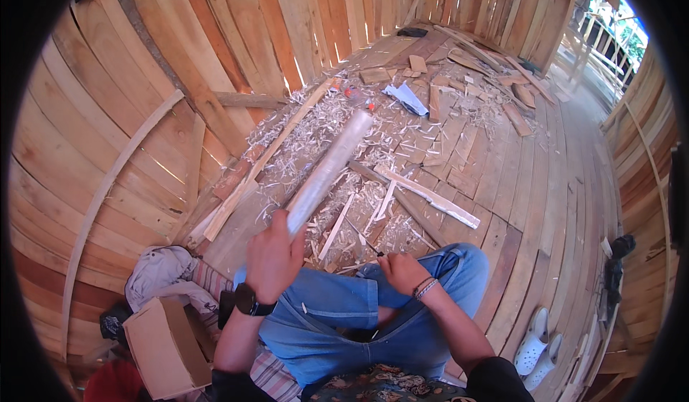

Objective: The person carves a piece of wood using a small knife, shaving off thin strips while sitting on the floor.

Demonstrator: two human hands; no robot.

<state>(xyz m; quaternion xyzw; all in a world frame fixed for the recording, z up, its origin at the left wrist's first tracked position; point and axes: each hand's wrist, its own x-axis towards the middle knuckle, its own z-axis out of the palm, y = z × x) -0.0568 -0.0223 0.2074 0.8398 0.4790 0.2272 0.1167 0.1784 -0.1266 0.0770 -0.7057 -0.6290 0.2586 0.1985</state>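
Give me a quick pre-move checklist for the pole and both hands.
1. Left hand grips the pale pole at its near end: ok.
2. Pole's far end lifted over the shavings: cannot tell.
3. Right hand holds a thin dark tool: cannot tell how firmly.
4. Right hand off the pole: ok.
5. Floor ahead free of offcuts: not ok.

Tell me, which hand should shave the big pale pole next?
Probably the right hand. It rests on the knee of the jeans, seemingly gripping a thin dark blade, with wood shavings just ahead. The left hand is busy gripping the pole, holding it slanted above the plank floor.
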